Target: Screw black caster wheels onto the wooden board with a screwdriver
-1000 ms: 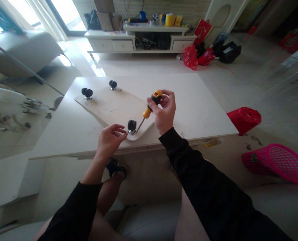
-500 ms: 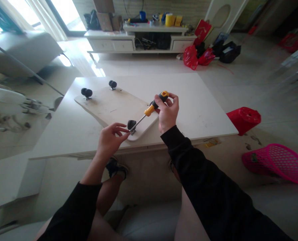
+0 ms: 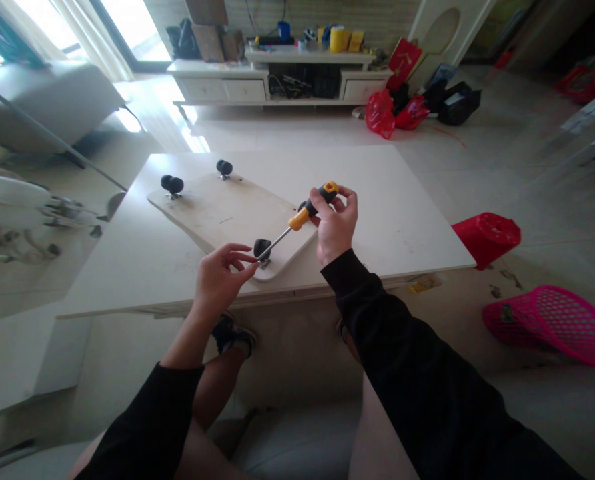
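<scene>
My right hand grips the yellow-and-black handle of a screwdriver, its shaft slanting down to the left. The tip meets the thumb and finger of my left hand, which are pinched together beside a black caster. Whatever is between them is too small to make out. This caster stands wheel up at the near corner of a pale flat board. Two more casters, one at the far left and one at the far edge, also point up. A dark part behind my right fingers is mostly hidden.
The board lies on a white table. To its right on the floor are a red bin and a pink mesh basket. A white TV cabinet and red bags stand beyond the table.
Hardly anything differs. The screwdriver and both hands keep almost the same place, and the view has shifted very slightly.
</scene>
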The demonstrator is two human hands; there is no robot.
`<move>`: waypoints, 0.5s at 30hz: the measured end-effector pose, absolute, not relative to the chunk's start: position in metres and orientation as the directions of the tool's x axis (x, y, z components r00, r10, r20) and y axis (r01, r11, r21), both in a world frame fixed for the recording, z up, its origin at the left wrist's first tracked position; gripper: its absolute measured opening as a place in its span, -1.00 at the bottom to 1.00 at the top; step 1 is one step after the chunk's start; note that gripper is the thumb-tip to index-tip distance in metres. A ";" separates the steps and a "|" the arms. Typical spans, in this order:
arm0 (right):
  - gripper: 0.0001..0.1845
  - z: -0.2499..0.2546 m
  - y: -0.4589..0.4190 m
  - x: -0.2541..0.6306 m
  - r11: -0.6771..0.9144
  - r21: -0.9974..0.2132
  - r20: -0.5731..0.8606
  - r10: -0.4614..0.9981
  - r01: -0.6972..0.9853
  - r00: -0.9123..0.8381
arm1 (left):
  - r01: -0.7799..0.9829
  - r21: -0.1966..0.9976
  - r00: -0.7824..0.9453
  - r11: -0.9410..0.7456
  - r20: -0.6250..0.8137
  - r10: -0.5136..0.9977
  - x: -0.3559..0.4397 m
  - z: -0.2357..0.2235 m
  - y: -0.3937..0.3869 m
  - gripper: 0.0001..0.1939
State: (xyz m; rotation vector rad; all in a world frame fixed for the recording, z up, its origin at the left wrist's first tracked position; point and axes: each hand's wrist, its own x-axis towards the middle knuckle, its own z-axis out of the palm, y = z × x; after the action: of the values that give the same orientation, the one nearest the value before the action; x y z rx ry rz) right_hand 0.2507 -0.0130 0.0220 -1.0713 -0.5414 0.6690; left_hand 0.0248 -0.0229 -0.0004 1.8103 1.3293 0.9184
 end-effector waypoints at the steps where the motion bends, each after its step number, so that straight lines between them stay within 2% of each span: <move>1: -0.25 0.021 -0.013 0.251 0.316 -0.920 0.079 0.725 -0.230 0.684 | 0.471 0.850 0.217 -0.236 0.147 0.965 0.025 0.000 -0.023 -0.69; 7: -0.21 0.021 -0.012 0.252 0.328 -0.904 0.043 0.708 -0.275 0.705 | 0.464 0.839 0.186 -0.284 0.221 0.957 0.025 0.002 -0.026 -0.69; 15: -0.16 0.023 -0.014 0.249 0.344 -0.901 0.058 0.698 -0.263 0.714 | 0.493 0.818 0.183 -0.296 0.235 0.955 0.026 0.006 -0.028 -0.70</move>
State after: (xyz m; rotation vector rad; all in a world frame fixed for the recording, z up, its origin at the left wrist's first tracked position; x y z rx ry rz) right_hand 0.2492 -0.0137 0.0229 -1.0444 -0.4831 0.6565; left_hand 0.0263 -0.0284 0.0059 1.8780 1.3564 1.0174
